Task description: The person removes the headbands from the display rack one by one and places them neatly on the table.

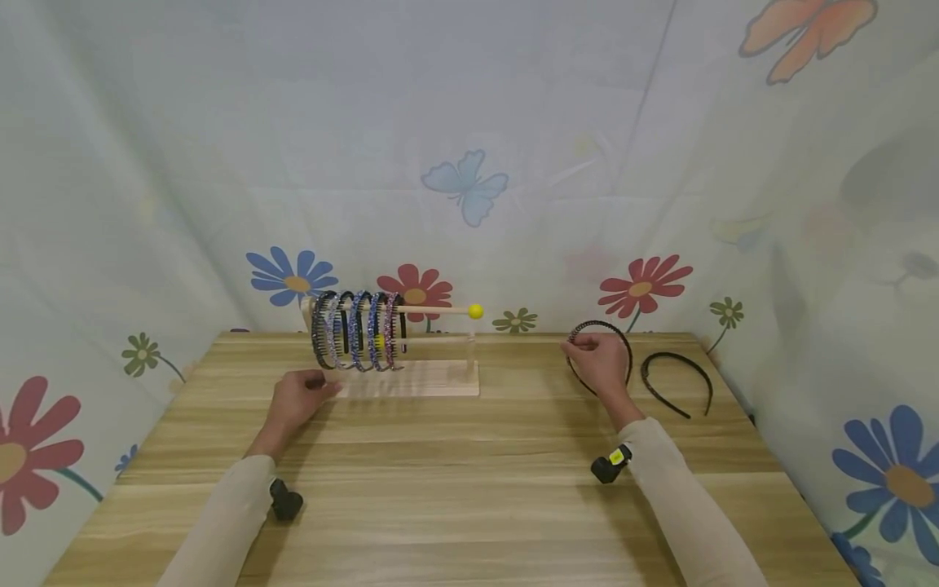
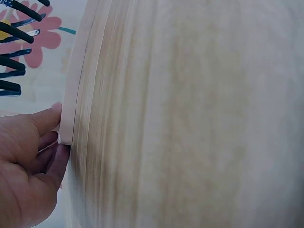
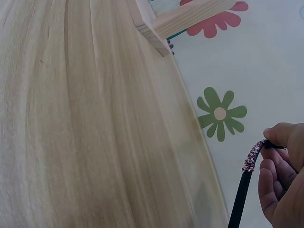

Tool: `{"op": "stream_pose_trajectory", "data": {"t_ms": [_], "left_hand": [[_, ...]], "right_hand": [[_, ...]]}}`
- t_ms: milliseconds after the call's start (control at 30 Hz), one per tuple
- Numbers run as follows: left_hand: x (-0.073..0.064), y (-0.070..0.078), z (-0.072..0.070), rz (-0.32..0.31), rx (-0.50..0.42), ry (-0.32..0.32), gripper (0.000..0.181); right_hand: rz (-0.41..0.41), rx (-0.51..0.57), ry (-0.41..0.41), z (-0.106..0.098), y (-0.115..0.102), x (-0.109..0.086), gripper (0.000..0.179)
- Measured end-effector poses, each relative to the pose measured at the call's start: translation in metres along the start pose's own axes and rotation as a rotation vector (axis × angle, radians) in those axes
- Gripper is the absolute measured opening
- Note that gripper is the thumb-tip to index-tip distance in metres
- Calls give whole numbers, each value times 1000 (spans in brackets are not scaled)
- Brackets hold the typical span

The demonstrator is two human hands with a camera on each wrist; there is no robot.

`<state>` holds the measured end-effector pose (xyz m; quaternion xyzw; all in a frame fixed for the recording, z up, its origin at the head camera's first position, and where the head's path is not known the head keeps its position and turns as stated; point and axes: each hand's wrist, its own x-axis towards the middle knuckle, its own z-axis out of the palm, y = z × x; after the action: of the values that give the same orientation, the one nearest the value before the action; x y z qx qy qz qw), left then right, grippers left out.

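My left hand (image 1: 299, 401) is at the left end of a wooden headband stand (image 1: 425, 380). In the left wrist view, the thumb and fingers of that hand (image 2: 28, 166) pinch the corner of its base board (image 2: 72, 102). Several glittery headbands (image 1: 357, 330) in black, silver, blue and pink hang on the stand's upper rod, bunched toward its left. To the right of the stand, my right hand (image 1: 600, 363) pinches another headband (image 1: 629, 350) above the table. The right wrist view shows pink glitter on this headband (image 3: 251, 159) and a plain black end.
A dark headband (image 1: 678, 359) lies on the wooden table (image 1: 469, 489) near its right edge, beside the right hand. The upper rod ends in a yellow ball (image 1: 475, 311). A flowered curtain (image 1: 469, 98) hangs behind the table and along its sides.
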<state>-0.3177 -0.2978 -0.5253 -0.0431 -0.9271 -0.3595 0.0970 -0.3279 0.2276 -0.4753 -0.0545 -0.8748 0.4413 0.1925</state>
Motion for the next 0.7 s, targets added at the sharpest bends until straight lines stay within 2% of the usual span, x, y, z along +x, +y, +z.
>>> {"op": "stream_pose_trajectory", "data": {"t_ms": [200,333,700], "left_hand": [[-1,1,0,4,2,1,27],[-1,0,1,7,4,4,25],[1,-2,2,-9,13,17,26]], "right_hand": [[34,-28,0,4,10,1,27],[80,-43,-24,5,14,1,28],[127,-71,-74,5,23,4,28]]}}
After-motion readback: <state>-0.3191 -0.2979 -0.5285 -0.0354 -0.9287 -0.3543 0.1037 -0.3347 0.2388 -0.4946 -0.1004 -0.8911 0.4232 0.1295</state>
